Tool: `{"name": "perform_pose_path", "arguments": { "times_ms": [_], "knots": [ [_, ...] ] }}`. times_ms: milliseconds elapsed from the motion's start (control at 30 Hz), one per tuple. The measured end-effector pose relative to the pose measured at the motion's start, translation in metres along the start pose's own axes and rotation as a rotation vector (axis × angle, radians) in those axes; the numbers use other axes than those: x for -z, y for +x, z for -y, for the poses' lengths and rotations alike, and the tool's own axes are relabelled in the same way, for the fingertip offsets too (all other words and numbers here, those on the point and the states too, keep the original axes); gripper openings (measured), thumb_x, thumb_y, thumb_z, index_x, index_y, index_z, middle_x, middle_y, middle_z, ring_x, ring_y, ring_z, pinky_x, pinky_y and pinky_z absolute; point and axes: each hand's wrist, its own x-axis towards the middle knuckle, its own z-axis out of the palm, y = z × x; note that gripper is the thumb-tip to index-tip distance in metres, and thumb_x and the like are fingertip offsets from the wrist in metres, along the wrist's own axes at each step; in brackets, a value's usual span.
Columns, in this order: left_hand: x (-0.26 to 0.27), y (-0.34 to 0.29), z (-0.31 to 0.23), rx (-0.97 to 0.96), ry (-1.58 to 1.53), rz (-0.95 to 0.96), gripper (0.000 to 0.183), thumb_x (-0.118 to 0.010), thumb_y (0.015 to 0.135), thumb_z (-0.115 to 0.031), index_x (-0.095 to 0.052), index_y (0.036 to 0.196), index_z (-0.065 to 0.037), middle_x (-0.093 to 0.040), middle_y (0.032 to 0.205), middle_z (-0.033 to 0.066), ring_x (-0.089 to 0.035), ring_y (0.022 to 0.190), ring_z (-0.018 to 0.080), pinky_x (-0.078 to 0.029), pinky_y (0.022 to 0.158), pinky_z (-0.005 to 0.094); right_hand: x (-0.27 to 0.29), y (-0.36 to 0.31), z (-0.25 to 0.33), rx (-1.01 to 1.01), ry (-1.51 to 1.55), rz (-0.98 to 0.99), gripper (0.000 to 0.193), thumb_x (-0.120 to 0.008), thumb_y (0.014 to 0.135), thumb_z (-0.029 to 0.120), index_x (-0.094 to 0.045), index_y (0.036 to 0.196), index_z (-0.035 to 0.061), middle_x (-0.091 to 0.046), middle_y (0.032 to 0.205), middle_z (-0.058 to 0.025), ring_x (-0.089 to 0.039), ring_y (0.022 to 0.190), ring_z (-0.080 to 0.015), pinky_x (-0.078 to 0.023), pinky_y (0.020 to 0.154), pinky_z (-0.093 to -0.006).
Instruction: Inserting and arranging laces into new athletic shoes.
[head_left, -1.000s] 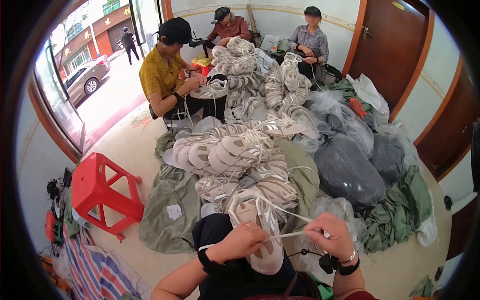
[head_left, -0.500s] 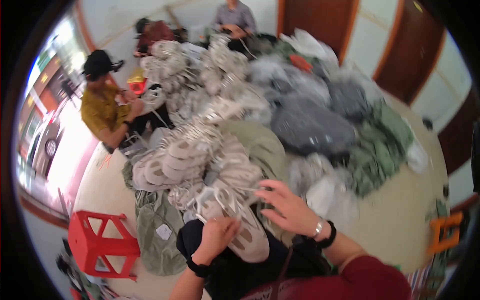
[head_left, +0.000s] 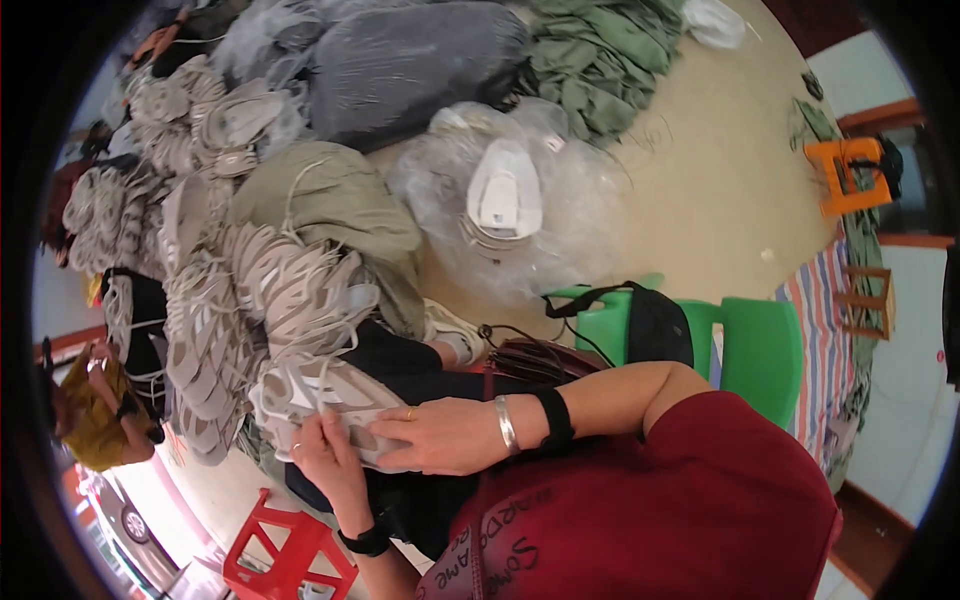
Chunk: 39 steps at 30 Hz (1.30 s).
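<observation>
A beige shoe upper [head_left: 345,395] with cut-out panels and a pale lace lies across my lap. My left hand [head_left: 328,455] pinches at its near edge with fingertips pressed together, close to the lace. Over the end nearer me, my right hand [head_left: 450,435] is bent with fingers on the upper and grips it. The palm side of both hands is hidden. Just beyond the shoe upper, a long row of nested shoe uppers [head_left: 285,280] touches it or nearly so. Another stacked row [head_left: 205,375] stands to its left.
A red stool [head_left: 285,550] stands at lower left, a green chair [head_left: 765,345] with a black bag [head_left: 650,325] at right. White shoe pieces [head_left: 503,195] rest on clear plastic ahead. Sacks [head_left: 420,65] lie beyond. A co-worker [head_left: 105,410] sits far left.
My view has swung to the right, bringing in the green chair and orange stool. My right hand has left the lace and now lies on the shoe upper, close beside my left hand.
</observation>
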Motion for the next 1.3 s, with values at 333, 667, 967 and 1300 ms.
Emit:
{"name": "perform_pose_path", "arguments": {
  "times_ms": [333,667,967,1300],
  "knots": [
    [0.006,0.005,-0.002,0.000,0.125,-0.042,0.026,-0.054,0.091,-0.015,-0.050,0.070,-0.001,-0.047,0.064,0.0165,-0.047,0.064,0.0338,-0.035,0.062,0.0437,0.013,0.004,-0.003,-0.061,0.099,0.159,0.049,-0.064,0.083,0.016,-0.051,0.130,0.0117,-0.039,0.139,-0.0227,-0.045,0.126,-0.0375,-0.046,0.098,-0.0399],
    [0.001,-0.001,-0.004,0.028,0.036,-0.162,0.021,-0.064,0.082,-0.021,-0.057,0.066,-0.009,-0.053,0.057,0.0089,-0.054,0.061,0.0315,-0.040,0.067,0.0443,0.024,0.005,-0.022,-0.020,0.094,0.196,0.046,-0.061,0.088,0.016,-0.049,0.132,0.0096,-0.046,0.137,-0.0173,-0.051,0.117,-0.0339,-0.043,0.098,-0.0392],
    [-0.002,-0.004,0.010,-0.027,-0.171,-0.183,0.016,-0.063,0.085,-0.023,-0.061,0.076,-0.011,-0.058,0.064,0.0051,-0.058,0.068,0.0259,-0.040,0.073,0.0403,0.053,-0.029,-0.069,-0.452,-0.044,-0.180,0.039,-0.062,0.083,0.008,-0.054,0.121,0.0037,-0.054,0.125,-0.0164,-0.056,0.110,-0.0341,-0.048,0.091,-0.0381],
    [0.003,-0.010,0.022,-0.054,-0.204,-0.202,0.016,-0.058,0.088,-0.022,-0.058,0.077,-0.011,-0.059,0.069,0.0043,-0.057,0.072,0.0245,-0.039,0.075,0.0385,0.073,-0.189,-0.139,-0.916,-0.384,-0.453,0.045,-0.063,0.073,0.000,-0.053,0.117,0.0007,-0.052,0.119,-0.0179,-0.055,0.105,-0.0350,-0.053,0.082,-0.0385]
  ]
}}
